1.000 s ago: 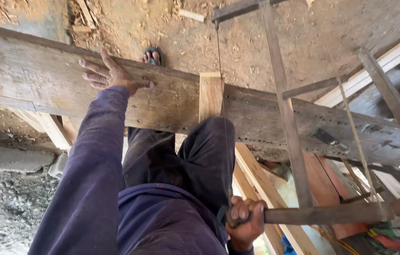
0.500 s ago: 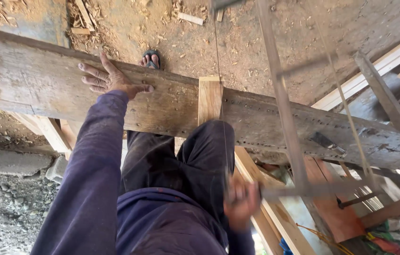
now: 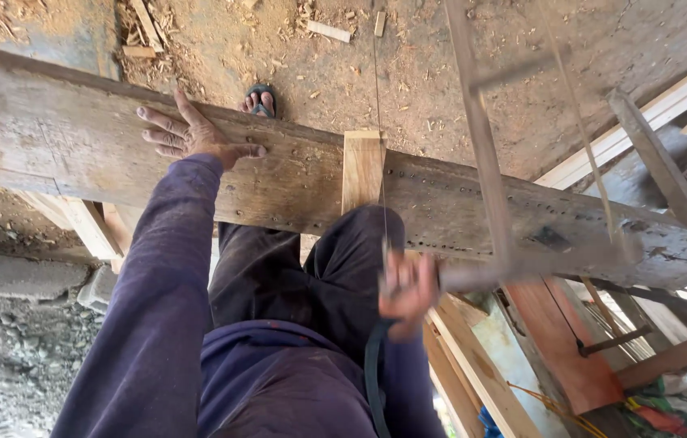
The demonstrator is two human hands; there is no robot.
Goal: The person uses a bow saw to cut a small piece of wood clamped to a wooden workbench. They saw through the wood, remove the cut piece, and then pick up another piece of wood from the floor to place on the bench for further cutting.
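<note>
Over on the left, the left hand (image 3: 193, 134) is lying flat on the big weathered beam (image 3: 76, 146), fingers spread wide and pressing down, so no grip as such, just weight holding the timber steady. A sandalled foot (image 3: 259, 99) is poking out beyond the beam on the sawdusty ground (image 3: 408, 73).

Moving to the middle, a paler upright board (image 3: 362, 166) is crossing the beam, and the thin saw blade (image 3: 379, 122) is running right along its right edge, dropping past the person's dark-trousered knee (image 3: 356, 243).

Right of that, the right hand (image 3: 408, 288) is blurry, but the grip looks wrapped tight around the near end bar of a wooden frame saw (image 3: 481, 178), whose frame is smeared with motion too. So I'd say the sawing stroke is underway, cutting at the pale board.

My read: the next move is calling for a straight stroke along the same line, with the left palm keeping the beam from shifting. Scrap planks (image 3: 644, 113) are lying far right.
</note>
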